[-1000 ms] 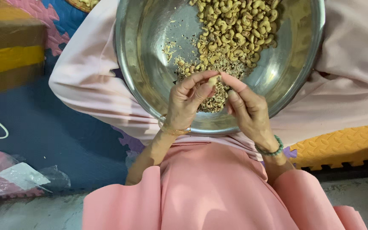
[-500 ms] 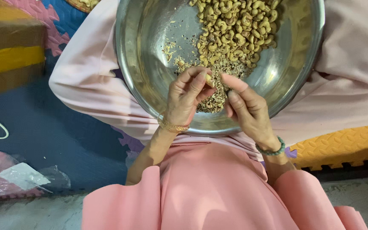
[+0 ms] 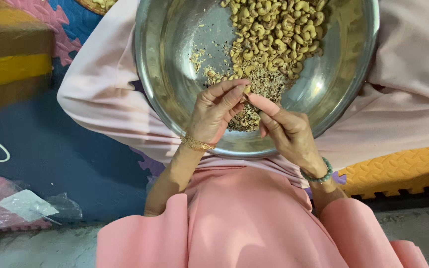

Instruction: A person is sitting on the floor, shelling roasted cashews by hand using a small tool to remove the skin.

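Blue foam floor mat [image 3: 50,159] lay left of my grip, pink puzzle tiles [image 3: 40,20] up-left, yellow tile [image 3: 398,168] to my right, grey bare floor [image 3: 35,248] below-left, crumpled plastic bag [image 3: 26,206] there.

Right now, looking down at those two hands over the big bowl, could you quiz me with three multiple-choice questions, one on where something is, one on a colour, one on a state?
1. Where does the heap of cashew nuts lie in the steel bowl?
A. on the far side from the hands
B. under the wrists
C. outside it

2. What colour is the bead bracelet on the right hand?
A. red
B. green
C. black

3. How are the left hand and the right hand placed?
A. flat on the lap
B. wide apart
C. fingertips together over the crumbs

Answers: 1 A, the whole nuts are piled beyond the fingers. 2 B, the beads look green. 3 C, the fingertips meet above the bowl.
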